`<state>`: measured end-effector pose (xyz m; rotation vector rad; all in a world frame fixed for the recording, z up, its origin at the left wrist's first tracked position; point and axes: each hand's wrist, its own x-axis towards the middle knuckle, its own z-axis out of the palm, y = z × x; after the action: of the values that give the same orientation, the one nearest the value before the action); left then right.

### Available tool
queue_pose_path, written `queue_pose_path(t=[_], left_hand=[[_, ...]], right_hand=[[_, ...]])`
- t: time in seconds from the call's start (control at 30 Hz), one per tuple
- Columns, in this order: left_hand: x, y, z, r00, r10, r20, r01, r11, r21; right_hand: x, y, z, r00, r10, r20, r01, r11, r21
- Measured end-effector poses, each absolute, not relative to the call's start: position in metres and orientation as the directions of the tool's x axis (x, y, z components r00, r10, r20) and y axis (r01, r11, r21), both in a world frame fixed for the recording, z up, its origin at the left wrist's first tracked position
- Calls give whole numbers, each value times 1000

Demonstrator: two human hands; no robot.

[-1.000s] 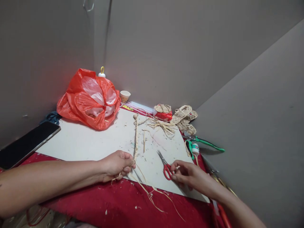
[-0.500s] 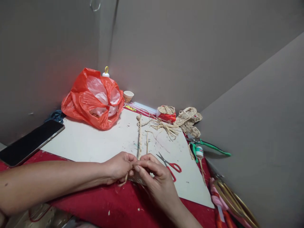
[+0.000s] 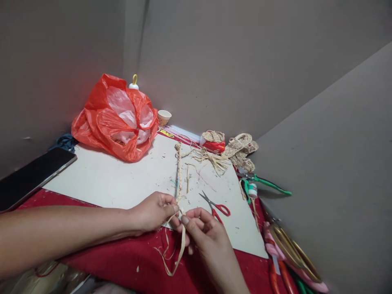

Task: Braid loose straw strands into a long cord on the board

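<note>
A thin braid of pale raffia [image 3: 178, 171] lies along the white board [image 3: 116, 183], running away from me. My left hand [image 3: 153, 212] pinches the near end of the braid at the board's front edge. Beside it, my right hand [image 3: 203, 232] pinches loose raffia strands [image 3: 176, 253], which hang in a loop over the red cloth [image 3: 137, 265]. Small red-handled scissors [image 3: 216, 206] lie on the board just right of my hands, touched by neither.
A red plastic bag [image 3: 113, 116] and a paper cup [image 3: 163, 117] stand at the back by the wall. Raffia bundles [image 3: 239, 151] lie back right, green-handled pliers [image 3: 265, 184] and rings [image 3: 290, 249] at the right. A phone [image 3: 30, 175] lies left.
My right hand left the scissors on the board, came over to my left hand and took hold of the loose strands, which now hang in a loop.
</note>
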<state>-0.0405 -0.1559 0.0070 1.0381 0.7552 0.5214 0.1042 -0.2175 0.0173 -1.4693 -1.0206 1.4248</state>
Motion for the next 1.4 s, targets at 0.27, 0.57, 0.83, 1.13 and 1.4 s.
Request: queue_pose_path(t=[0.27,0.57,0.83,1.13,1.4], left_hand=[[-39,-160,0,638,743,-201,-99,338,936],[-38,-161,2,681,692,-240,-136,441,887],[-41,-156,2,573,785,-236,-28,306,952],[-42,-153,7,534,764,-363,17,420,908],[-44,-152,6,632,676,-380,27,470,882]], right_hand=[[92,-216,13,138,937,-320,48,-329,-943],[89,-211,5,182,951,-252,123,-276,-953],[89,-212,3,158,987,-37,481,-110,-870],[107,-211,20,194,981,-2,489,-98,-867],[121,-188,33,-335,891,-306,397,-160,-904]])
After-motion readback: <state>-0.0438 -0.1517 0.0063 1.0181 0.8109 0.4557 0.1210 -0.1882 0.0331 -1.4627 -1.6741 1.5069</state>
